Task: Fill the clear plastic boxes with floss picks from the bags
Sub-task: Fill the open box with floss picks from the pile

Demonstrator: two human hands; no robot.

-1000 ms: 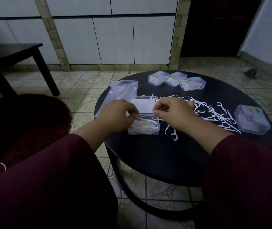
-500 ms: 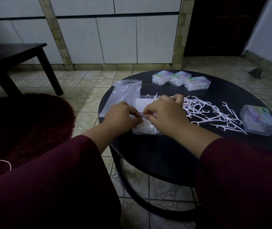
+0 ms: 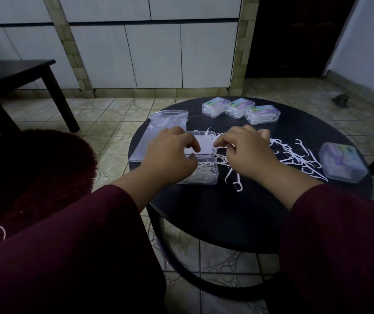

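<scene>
An open clear plastic box (image 3: 206, 177) lies on the round black table (image 3: 238, 214), its base holding several white floss picks and its lid (image 3: 205, 142) folded back. My left hand (image 3: 172, 156) is over the box's left side, fingers curled, with fingertips on the lid's near edge. My right hand (image 3: 248, 151) is just right of the box and pinches a few floss picks (image 3: 220, 146) at the lid's right edge. A pile of loose floss picks (image 3: 294, 155) is spread to the right. An empty clear bag (image 3: 161, 130) lies left of the box.
Three closed filled boxes (image 3: 239, 108) stand in a row at the table's far side, and another closed box (image 3: 342, 163) sits at its right edge. A few stray picks (image 3: 236, 180) lie near the open box. A dark red cushion (image 3: 34, 175) and a dark side table (image 3: 15, 71) are on the left.
My right hand, over the box half a second ago, has drawn back to its right edge. My left hand has shifted a little farther over the box.
</scene>
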